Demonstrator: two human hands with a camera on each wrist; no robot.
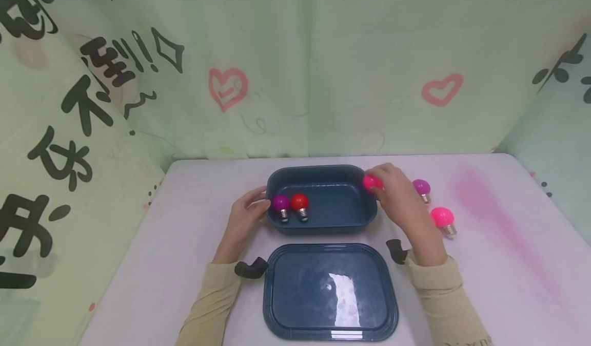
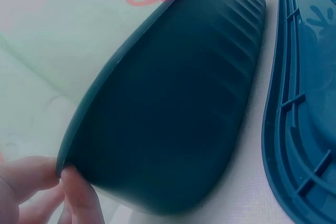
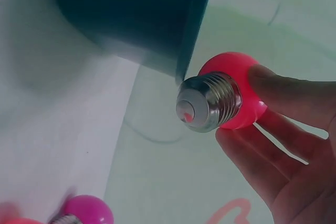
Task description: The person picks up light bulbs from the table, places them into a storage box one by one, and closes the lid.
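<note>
A pink light bulb (image 3: 236, 87) with a silver screw base is pinched by my right hand (image 1: 392, 189) at the right end of a dark blue plastic box (image 1: 330, 225). In the right wrist view the thumb (image 3: 294, 95) presses one side of the globe and the fingers the other. My left hand (image 1: 244, 220) pinches the rim at the box's left end, thumb and finger on either side in the left wrist view. Inside the box, at its left, lie a purple bulb (image 1: 280, 203) and a red bulb (image 1: 299, 202), bases toward me.
Nearer me lies a dark blue lid (image 1: 304, 294), flat on the white table (image 1: 152, 294). Right of my right hand rest another purple bulb (image 1: 421, 187) and another pink bulb (image 1: 442, 216). A printed curtain (image 1: 337, 79) hangs behind the table.
</note>
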